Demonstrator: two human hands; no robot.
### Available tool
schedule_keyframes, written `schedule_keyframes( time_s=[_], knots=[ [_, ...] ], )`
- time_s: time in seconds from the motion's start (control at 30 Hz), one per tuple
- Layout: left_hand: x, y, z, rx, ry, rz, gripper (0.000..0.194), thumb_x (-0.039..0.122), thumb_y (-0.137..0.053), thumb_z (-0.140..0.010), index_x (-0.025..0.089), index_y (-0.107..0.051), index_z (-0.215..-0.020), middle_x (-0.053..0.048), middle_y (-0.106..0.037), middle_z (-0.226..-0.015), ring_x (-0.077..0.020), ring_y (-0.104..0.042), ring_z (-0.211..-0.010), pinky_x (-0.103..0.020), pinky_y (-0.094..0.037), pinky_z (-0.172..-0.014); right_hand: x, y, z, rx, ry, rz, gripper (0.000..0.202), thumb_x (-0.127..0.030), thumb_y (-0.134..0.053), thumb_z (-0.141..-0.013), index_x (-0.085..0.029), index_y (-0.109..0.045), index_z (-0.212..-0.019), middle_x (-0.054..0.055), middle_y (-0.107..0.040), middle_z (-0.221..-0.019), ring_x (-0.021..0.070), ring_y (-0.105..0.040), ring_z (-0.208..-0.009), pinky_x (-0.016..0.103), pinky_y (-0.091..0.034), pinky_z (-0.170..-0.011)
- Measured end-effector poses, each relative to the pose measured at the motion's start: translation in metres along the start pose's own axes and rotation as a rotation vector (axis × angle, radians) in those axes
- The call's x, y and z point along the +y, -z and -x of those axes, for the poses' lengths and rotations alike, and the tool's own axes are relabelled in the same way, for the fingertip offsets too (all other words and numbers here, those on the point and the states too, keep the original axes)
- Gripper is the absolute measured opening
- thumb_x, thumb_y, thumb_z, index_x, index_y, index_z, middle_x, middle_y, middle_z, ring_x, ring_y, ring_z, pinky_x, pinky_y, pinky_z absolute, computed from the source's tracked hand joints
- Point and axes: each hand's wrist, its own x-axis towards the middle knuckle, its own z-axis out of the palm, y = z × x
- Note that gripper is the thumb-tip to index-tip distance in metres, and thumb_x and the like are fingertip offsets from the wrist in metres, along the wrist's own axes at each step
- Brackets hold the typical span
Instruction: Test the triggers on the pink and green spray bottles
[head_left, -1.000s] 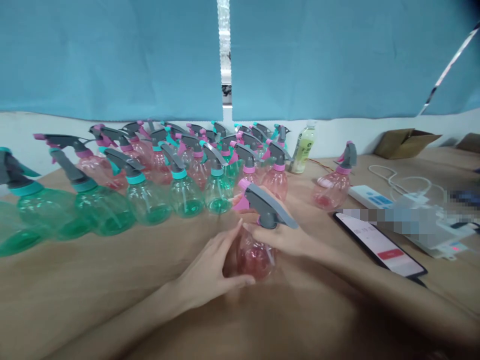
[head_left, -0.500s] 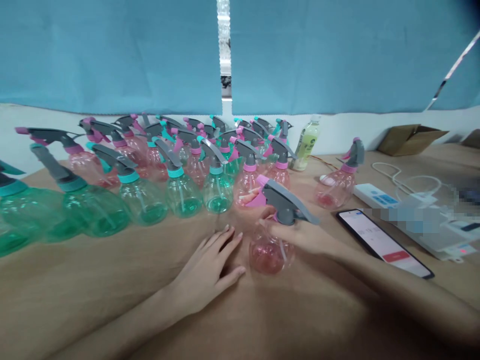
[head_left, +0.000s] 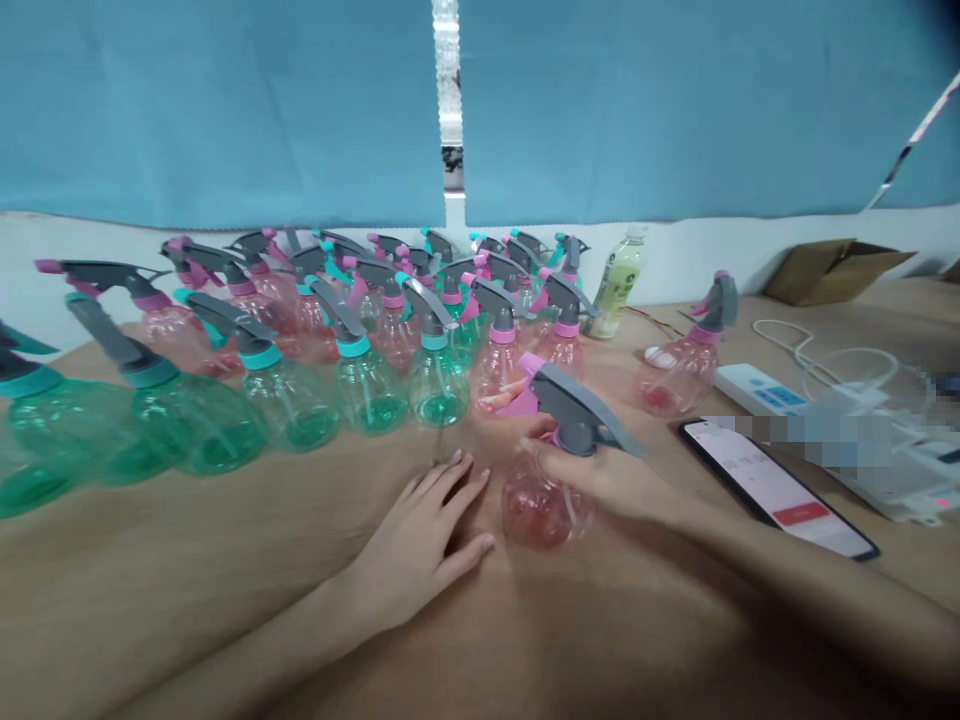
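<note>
Bottle [head_left: 541,508] is upright on the table [head_left: 285,560], in front of the rows, right hand [head_left: 596,472] on it. Body is clear pink, squat and round, deeper pink toward the bottom, glossy highlights on the wall. Pale dip tube [head_left: 571,505] shows through the right side of the body. Spray head [head_left: 576,408] is dark gray with a lighter gray top strip running back and down over the hand. Nozzle [head_left: 531,366] is pink and points forward-left; trigger [head_left: 519,404] is pink too. Collar mostly hidden by the hand, only a bit of pink visible. Liquid level: can't tell.

Right hand: clamped around the bottle's neck, fingers wrapped, at least one fingertip out at the trigger. Can't tell if the trigger is pressed. Left hand [head_left: 416,530]: palm down on the table just left of the bottle, not touching it, thumb apart from the fingers, holding nothing.

Green bottles [head_left: 371,395] with teal collars line the front left, more pink and green ones behind. One spare pink bottle [head_left: 679,372] stands off to the right, near the phone [head_left: 784,490] and power strip [head_left: 759,390].
</note>
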Motion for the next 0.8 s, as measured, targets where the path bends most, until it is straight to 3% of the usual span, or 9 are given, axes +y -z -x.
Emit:
schedule_keyframes(
  time_s=[0.07,0.23,0.37,0.47,0.6,0.8],
  knots=[
    [0.000,0.000,0.000,-0.002,0.003,-0.004,0.057,0.051,-0.039,-0.093,0.017,-0.035,-0.139,-0.011,-0.033,-0.145,-0.0264,-0.028,-0.133,-0.043,-0.028,-0.104,-0.004,0.001,0.000,0.001,0.004,0.006,0.031,-0.019,-0.050,-0.070,-0.026,-0.050,-0.101,-0.002,-0.059,-0.076,0.0145,-0.057,-0.062,0.026,-0.049,-0.055],
    [-0.001,0.000,-0.001,-0.013,0.002,-0.018,0.058,0.052,-0.037,-0.093,0.017,-0.034,-0.139,-0.010,-0.032,-0.146,-0.0256,-0.027,-0.133,-0.043,-0.027,-0.105,-0.022,0.004,-0.003,0.029,-0.029,0.011,0.012,-0.022,-0.051,-0.072,-0.023,-0.046,-0.083,0.000,-0.059,-0.079,0.0120,-0.055,-0.058,0.023,-0.049,-0.055],
    [-0.002,-0.001,-0.001,0.000,-0.004,-0.019,0.058,0.052,-0.038,-0.093,0.017,-0.034,-0.139,-0.010,-0.032,-0.145,-0.0258,-0.027,-0.133,-0.043,-0.027,-0.105,-0.022,0.004,-0.003,0.042,-0.007,0.011,0.010,-0.021,-0.051,-0.071,-0.023,-0.045,-0.079,0.000,-0.058,-0.077,0.0111,-0.053,-0.054,0.024,-0.047,-0.051],
    [-0.002,-0.002,0.000,0.007,-0.007,-0.014,0.057,0.052,-0.038,-0.093,0.017,-0.036,-0.138,-0.010,-0.032,-0.145,-0.0261,-0.027,-0.133,-0.043,-0.026,-0.105,-0.012,0.001,-0.001,0.027,-0.019,-0.025,0.014,-0.025,-0.052,-0.072,-0.023,-0.047,-0.085,0.000,-0.059,-0.075,0.0134,-0.057,-0.057,0.025,-0.049,-0.051],
    [-0.002,-0.002,0.001,0.010,-0.003,-0.009,0.056,0.052,-0.037,-0.093,0.019,-0.036,-0.138,-0.009,-0.032,-0.145,-0.0261,-0.028,-0.133,-0.043,-0.027,-0.104,0.003,-0.002,-0.001,0.013,0.016,-0.112,0.026,-0.024,-0.054,-0.074,-0.023,-0.048,-0.099,0.000,-0.062,-0.082,0.0155,-0.064,-0.071,0.028,-0.054,-0.065],
    [-0.001,-0.001,0.000,-0.006,0.010,-0.010,0.057,0.052,-0.038,-0.093,0.017,-0.036,-0.138,-0.010,-0.033,-0.145,-0.0256,-0.028,-0.133,-0.043,-0.027,-0.105,0.007,-0.004,-0.003,0.012,0.078,-0.091,0.036,-0.029,-0.056,-0.077,-0.023,-0.045,-0.110,0.002,-0.065,-0.088,0.0184,-0.067,-0.080,0.032,-0.056,-0.072]
  ],
)
